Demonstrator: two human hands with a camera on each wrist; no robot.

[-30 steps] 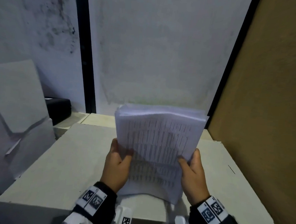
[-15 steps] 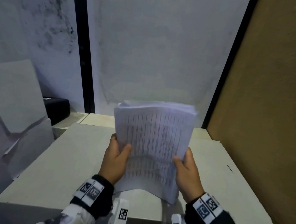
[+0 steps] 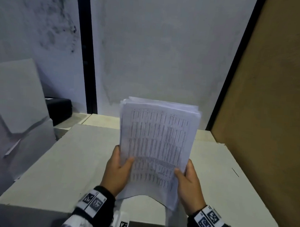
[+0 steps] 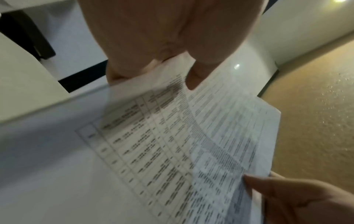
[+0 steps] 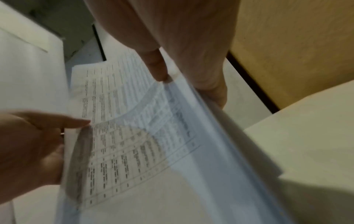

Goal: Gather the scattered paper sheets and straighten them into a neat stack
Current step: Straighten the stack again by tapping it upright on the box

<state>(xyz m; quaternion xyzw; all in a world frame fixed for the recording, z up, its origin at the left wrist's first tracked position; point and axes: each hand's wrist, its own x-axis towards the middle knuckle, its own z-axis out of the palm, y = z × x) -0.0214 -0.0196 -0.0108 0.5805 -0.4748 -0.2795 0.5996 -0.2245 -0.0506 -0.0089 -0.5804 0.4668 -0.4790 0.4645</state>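
Note:
A thick stack of printed paper sheets point(image 3: 157, 145) stands tilted upright over the white table point(image 3: 58, 169), its lower edge bowed near the table top. My left hand point(image 3: 117, 171) grips the stack's left edge, thumb on the front page. My right hand point(image 3: 188, 180) grips the right edge the same way. In the left wrist view the paper sheets point(image 4: 191, 144) show a printed table, pinched by the left hand point(image 4: 172, 72). In the right wrist view the right hand point(image 5: 182, 72) pinches the paper sheets point(image 5: 138, 128), whose layered edges fan slightly.
A brown board point(image 3: 271, 120) stands along the right side of the table. A white wall point(image 3: 158, 52) with a black vertical strip point(image 3: 84, 56) lies behind. At the left are white boxes point(image 3: 18, 105) and a black object point(image 3: 60, 108).
The stack has been raised and turned more upright, and both hands have drawn closer together on its sides. The top edges look more even than a second ago.

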